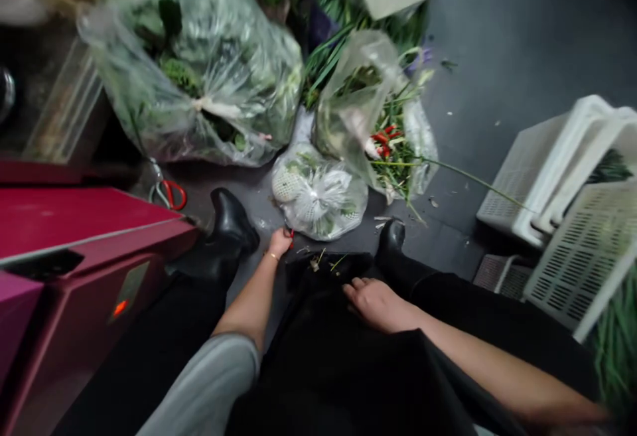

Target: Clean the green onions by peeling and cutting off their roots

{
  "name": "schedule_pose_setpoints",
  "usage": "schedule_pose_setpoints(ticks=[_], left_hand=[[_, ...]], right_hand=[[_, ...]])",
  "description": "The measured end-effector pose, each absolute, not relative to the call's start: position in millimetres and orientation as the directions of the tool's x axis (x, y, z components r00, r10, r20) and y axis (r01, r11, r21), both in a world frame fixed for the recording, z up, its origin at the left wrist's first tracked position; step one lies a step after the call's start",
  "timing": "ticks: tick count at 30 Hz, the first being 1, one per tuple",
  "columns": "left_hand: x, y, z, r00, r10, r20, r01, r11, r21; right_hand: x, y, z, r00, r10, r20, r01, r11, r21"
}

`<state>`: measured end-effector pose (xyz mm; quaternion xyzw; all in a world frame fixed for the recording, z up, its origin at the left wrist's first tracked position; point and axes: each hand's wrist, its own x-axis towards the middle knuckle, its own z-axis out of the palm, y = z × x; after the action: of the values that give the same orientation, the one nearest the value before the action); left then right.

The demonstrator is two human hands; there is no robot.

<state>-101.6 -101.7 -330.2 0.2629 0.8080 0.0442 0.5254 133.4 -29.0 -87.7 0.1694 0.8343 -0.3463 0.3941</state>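
Black cloth (323, 356): draped between the spread legs; green and pale scraps (318, 265) are strewn along its far edge.
Left hand (279, 242): extended forward and low, arm nearly straight, fingers closed round a small red item (291, 233) that is mostly hidden and cannot be identified.
Right hand (373, 300): laid back-up over the cloth's right edge, elbow bent outward, fingers loosely curled; whether the cloth is pinched cannot be told.
Knotted clear bag (318, 197): positioned just beyond the left hand, with netted pale contents.
Open bag (343, 124): set behind it to the right; red chillies (385, 139) and cut greens are exposed at its mouth.
Left limit: room is restricted by the black boot (233, 220) and pink cabinet (89, 220); red-handled scissors (170, 194) are seen beside the cabinet.
Far limit: closed off by a large clear bag (213, 71) of leafy greens.
Right side: wider grey floor (478, 58) is found towards the white crates (552, 157), crossed by a long stalk (472, 178).
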Motion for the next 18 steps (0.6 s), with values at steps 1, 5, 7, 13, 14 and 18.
schedule_pose_setpoints(ticks=[1,5,7,13,14,18], left_hand=[[-97.3,-90.4,-320.4,-0.278,0.512,-0.813,0.375,0.837,0.399],[-72.0,-33.7,-269.9,-0.125,0.701,-0.702,0.305,0.7,0.645],[-65.6,-6.9,-244.8,-0.117,0.794,-0.597,0.204,0.607,0.768],[-108.3,-9.2,-228.4,-0.642,0.549,-0.535,0.145,0.772,0.618],[-114.9,-23.7,-232.8,-0.664,0.492,-0.562,0.156,0.827,0.54],[-110.4,-80.7,-256.5,-0.623,0.39,-0.678,0.211,0.918,0.336]], right_hand=[[134.3,-32.8,-85.6,-0.657,0.044,-0.753,0.541,0.724,-0.429],[143.6,-48.8,-76.1,-0.729,0.12,-0.674,0.486,0.784,-0.386],[149.5,-54.3,-68.9,-0.755,0.101,-0.648,0.45,0.799,-0.399],[167.4,-68.4,-64.5,-0.757,0.107,-0.644,0.443,0.809,-0.386],[170.6,-70.6,-66.6,-0.756,0.106,-0.646,0.444,0.808,-0.387],[181.9,-73.1,-72.6,-0.767,0.109,-0.632,0.442,0.804,-0.397]])
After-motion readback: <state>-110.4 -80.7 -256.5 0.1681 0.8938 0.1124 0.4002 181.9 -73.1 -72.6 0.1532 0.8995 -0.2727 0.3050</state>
